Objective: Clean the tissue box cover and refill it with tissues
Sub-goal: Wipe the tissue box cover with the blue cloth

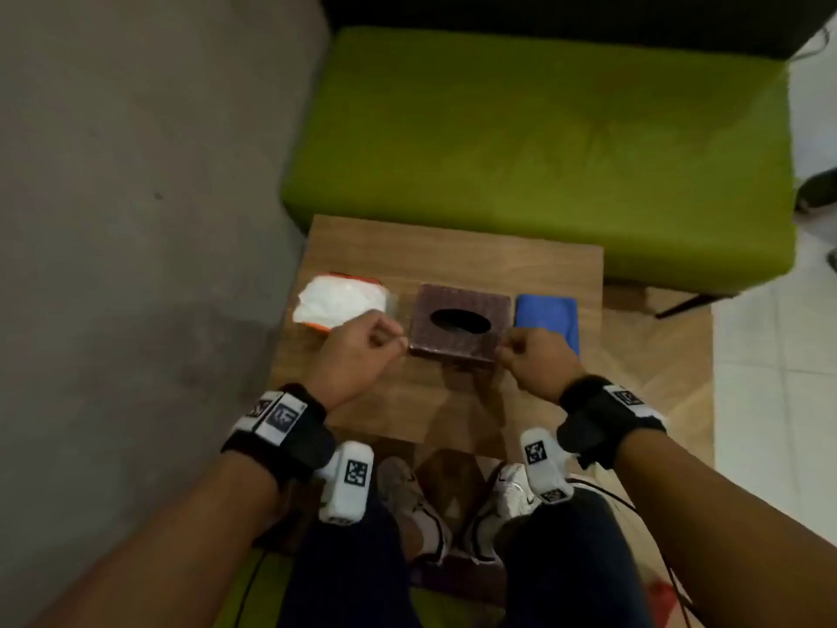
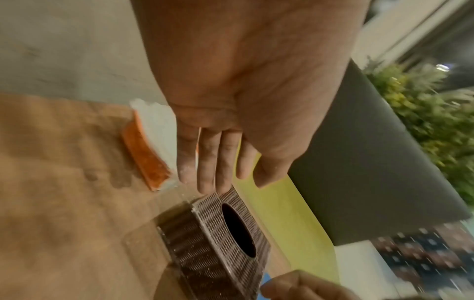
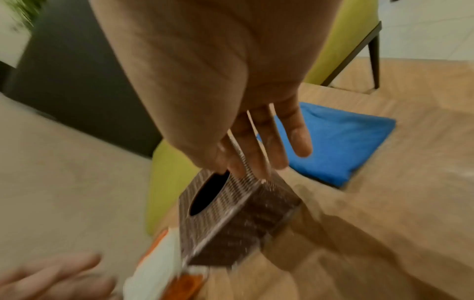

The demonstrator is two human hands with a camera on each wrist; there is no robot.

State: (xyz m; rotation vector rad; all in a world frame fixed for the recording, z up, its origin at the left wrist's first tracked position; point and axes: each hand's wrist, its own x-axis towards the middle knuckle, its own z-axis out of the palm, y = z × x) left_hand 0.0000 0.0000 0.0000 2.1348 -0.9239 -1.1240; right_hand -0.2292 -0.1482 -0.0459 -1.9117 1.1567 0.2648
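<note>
A brown woven tissue box cover (image 1: pixel 457 345) with a dark oval opening stands in the middle of a small wooden table (image 1: pixel 453 247). My left hand (image 1: pixel 367 346) is at its left side; in the left wrist view its fingers (image 2: pixel 210 162) are straight, tips just by the cover's (image 2: pixel 212 233) corner. My right hand (image 1: pixel 536 360) is at the cover's right side, straight fingers (image 3: pixel 259 146) reaching its (image 3: pixel 246 223) top edge. Neither hand holds anything. A white tissue pack (image 1: pixel 339 301) in orange wrapping lies left of the cover. A folded blue cloth (image 1: pixel 548 315) lies to its right.
A green sofa seat (image 1: pixel 543 151) stands just behind the table, and a grey wall (image 1: pixel 136 219) runs along the left. My knees and white shoes (image 1: pixel 507 496) are at the table's near edge. The floor to the right is white tile (image 1: pixel 779 401).
</note>
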